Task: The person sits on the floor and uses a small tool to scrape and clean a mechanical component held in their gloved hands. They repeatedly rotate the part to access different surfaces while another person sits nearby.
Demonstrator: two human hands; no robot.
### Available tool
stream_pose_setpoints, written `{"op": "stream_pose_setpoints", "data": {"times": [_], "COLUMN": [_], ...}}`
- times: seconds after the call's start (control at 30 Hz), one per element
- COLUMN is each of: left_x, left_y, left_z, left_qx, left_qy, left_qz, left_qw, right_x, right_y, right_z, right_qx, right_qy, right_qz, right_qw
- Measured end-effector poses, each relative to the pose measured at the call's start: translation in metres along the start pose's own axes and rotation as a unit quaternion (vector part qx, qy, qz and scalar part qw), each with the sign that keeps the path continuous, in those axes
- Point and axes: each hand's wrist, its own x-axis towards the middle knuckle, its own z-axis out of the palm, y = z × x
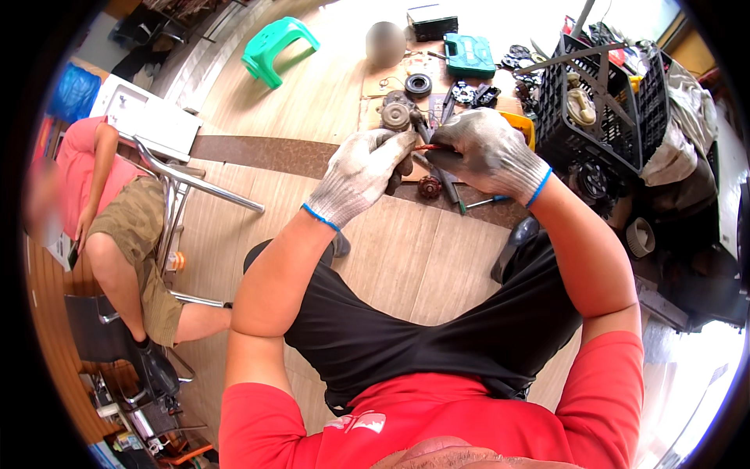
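Observation:
Both hands wear whitish knit gloves with blue cuffs and meet in front of me, above the floor. My left hand is closed, thumb and fingers pinched at one end of a thin reddish piece. The other end runs into the closed fingers of my right hand; whether it is wire or a tool's shaft is too small to tell. Just beyond the left hand lies a round grey metal motor part. Below the gap between the hands are a reddish-brown ribbed part and a screwdriver with a bluish shaft.
Farther off lie a black ring-shaped part, a green tool case and several dark parts. Black plastic crates stand at right. A green stool is at the far left. At left a person sits near a metal-framed chair.

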Motion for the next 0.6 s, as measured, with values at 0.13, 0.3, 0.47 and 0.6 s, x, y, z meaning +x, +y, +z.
{"op": "stream_pose_setpoints", "data": {"times": [0.13,0.3,0.47,0.6], "left_x": [0.000,0.001,-0.003,-0.002], "left_y": [-0.006,-0.006,0.006,-0.005], "left_z": [-0.004,-0.007,0.001,0.003], "left_qx": [0.054,0.256,0.292,0.322], "left_qy": [0.027,0.135,0.134,0.147], "left_qz": [0.016,0.101,0.102,0.166], "left_qw": [0.998,0.952,0.942,0.920], "right_x": [0.002,-0.005,0.000,0.005], "right_y": [-0.008,0.009,-0.001,-0.020], "right_z": [-0.008,-0.021,-0.017,-0.008], "right_qx": [-0.032,-0.030,-0.006,-0.050], "right_qy": [-0.062,-0.027,0.002,-0.001], "right_qz": [0.043,0.023,-0.004,0.034], "right_qw": [0.997,0.999,1.000,0.998]}}
